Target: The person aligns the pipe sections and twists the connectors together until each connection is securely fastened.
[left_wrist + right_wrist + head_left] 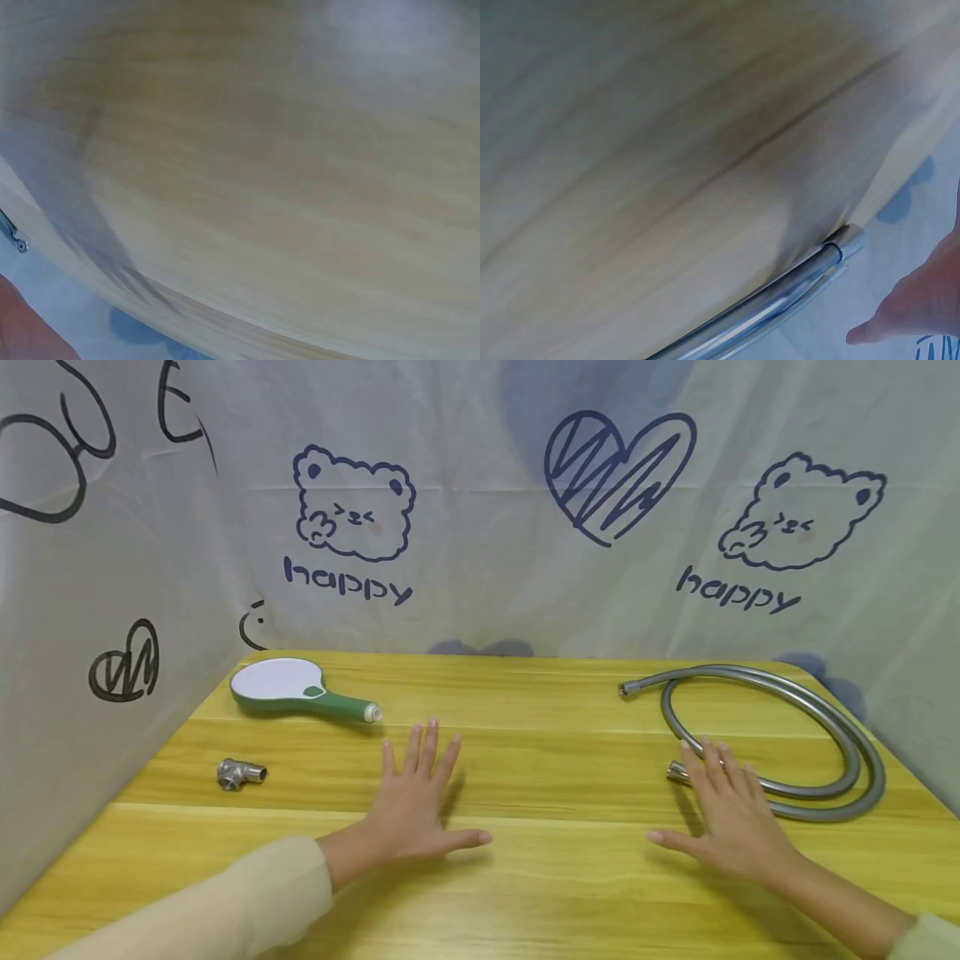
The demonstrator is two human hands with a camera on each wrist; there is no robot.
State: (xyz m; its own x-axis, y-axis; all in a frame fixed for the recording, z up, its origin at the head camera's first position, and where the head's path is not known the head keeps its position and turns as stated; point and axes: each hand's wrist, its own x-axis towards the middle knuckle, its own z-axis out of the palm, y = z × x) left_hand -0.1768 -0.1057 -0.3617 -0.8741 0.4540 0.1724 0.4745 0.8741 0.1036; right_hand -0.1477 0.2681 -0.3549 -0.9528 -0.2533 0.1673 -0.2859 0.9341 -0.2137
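Both hands hover palm down over the wooden table with fingers spread, holding nothing. My left hand (413, 810) is nearest the green and white shower head (277, 681), whose handle end points right toward the fingertips. Left of that hand lies a small metal tee fitting (238, 773). My right hand (738, 822) is over the near part of a coiled grey metal shower hose (840, 735), its fingers hiding some of it. One hose end shows just left of those fingers. In the right wrist view the hose (757, 315) runs along the bottom, near part of the hand (922, 300).
The yellow wooden table (525, 893) reaches back to a white cloth (480, 527) with drawn bears, hearts and lettering. Another cloth wall (97, 760) borders the left edge. Cloth also stands along the right.
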